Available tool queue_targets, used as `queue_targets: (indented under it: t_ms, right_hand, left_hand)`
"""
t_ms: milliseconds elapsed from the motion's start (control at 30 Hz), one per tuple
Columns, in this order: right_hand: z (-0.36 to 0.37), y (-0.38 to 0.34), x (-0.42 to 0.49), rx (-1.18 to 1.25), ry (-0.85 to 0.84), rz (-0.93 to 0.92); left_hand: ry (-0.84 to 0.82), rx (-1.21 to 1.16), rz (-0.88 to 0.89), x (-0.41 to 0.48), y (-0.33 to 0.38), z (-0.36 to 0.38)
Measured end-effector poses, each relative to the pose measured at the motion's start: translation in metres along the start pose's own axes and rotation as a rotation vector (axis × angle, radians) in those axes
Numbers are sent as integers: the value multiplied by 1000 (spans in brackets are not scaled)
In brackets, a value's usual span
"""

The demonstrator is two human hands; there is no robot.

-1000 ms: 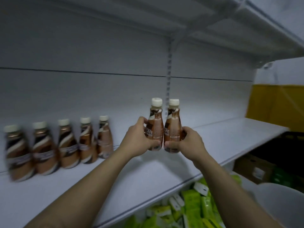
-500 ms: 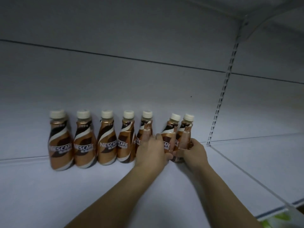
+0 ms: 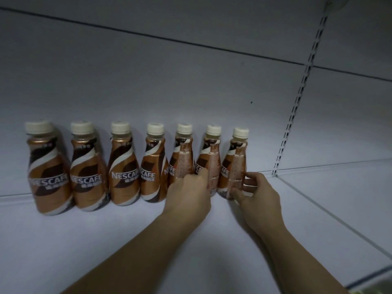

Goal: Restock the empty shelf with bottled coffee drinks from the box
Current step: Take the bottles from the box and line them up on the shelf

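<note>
Left of the slotted upright [image 3: 297, 115], row of seven coffee bottles [image 3: 123, 172] standing on the white shelf [image 3: 84, 240], right hand [image 3: 261, 200] pinching the end bottle [image 3: 232, 164] nearest the upright, left hand [image 3: 188, 196] apparently curling round the next bottle [image 3: 209, 158].

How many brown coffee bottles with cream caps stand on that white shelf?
7, in one row along the white shelf's back: five brown bottles at left, the sixth bottle held by the left hand, the seventh bottle by the right hand. None seems hidden.
</note>
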State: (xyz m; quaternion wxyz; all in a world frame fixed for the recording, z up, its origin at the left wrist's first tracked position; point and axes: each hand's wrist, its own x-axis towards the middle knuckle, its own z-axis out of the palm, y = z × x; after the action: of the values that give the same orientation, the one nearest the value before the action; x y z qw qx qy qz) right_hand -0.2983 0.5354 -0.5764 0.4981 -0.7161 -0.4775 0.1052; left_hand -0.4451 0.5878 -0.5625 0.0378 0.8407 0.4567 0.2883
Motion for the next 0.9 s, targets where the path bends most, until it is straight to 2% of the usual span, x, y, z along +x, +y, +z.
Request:
queue_targets:
  t_ms: [200,333,400,500,600,733,900]
  right_hand:
    - [-6,-4,-5,-95,-154,-99]
    - [-2,-6,-7,-81,-181,-112]
    - [0,-9,-10,-40,-153,-135]
    - [0,-12,-8,59,-19,-117]
    - [3,-15,2,23,62,-53]
    - [12,-21,10,-41,87,-15]
    - [10,-21,30,-114,12,91]
  left_hand:
    - [47,-142,91,-4,3,5]
    - [42,-172,87,-4,6,6]
    - [21,-184,82,-3,5,6]
    - [0,-178,73,-4,3,6]
    - [13,-184,83,-4,2,6]
    - [30,-197,86,-2,1,6]
    - [41,-204,111,-3,2,7]
